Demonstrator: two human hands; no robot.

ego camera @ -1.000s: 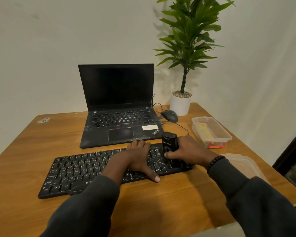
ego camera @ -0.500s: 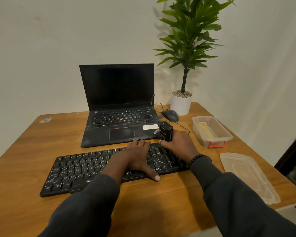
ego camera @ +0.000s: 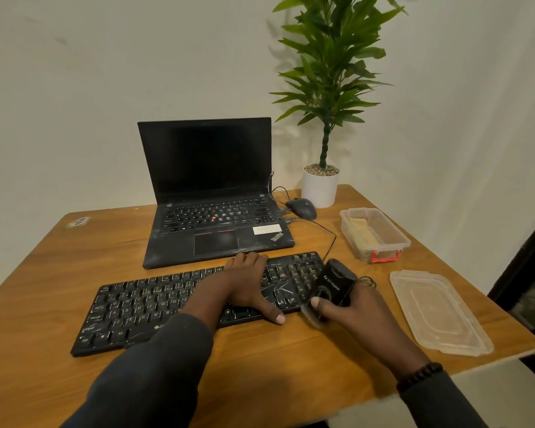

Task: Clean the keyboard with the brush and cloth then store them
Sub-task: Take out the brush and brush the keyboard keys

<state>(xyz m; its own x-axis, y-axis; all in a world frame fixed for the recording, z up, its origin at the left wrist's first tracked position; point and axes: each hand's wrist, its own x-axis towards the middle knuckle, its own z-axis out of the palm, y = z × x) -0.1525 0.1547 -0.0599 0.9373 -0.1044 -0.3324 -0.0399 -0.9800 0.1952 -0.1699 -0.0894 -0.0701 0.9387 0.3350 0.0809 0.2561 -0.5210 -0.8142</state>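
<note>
Head view shows a black keyboard (ego camera: 173, 307) lying on a wooden table (ego camera: 59, 273), just in front of an open laptop (ego camera: 213, 211). One hand, the left hand (ego camera: 247, 282), lies flat on the keys with its fingers spread. At the keyboard's right end, the right hand (ego camera: 359, 313) grips a black brush (ego camera: 331, 288), tilted, its bristles touching the near corner. A clear box (ego camera: 374, 233) holds a yellow cloth (ego camera: 363, 231). Its lid (ego camera: 439, 313) lies nearby.

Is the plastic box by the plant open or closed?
Open. The plastic box has no lid on; its clear lid lies flat on the table nearby.
</note>
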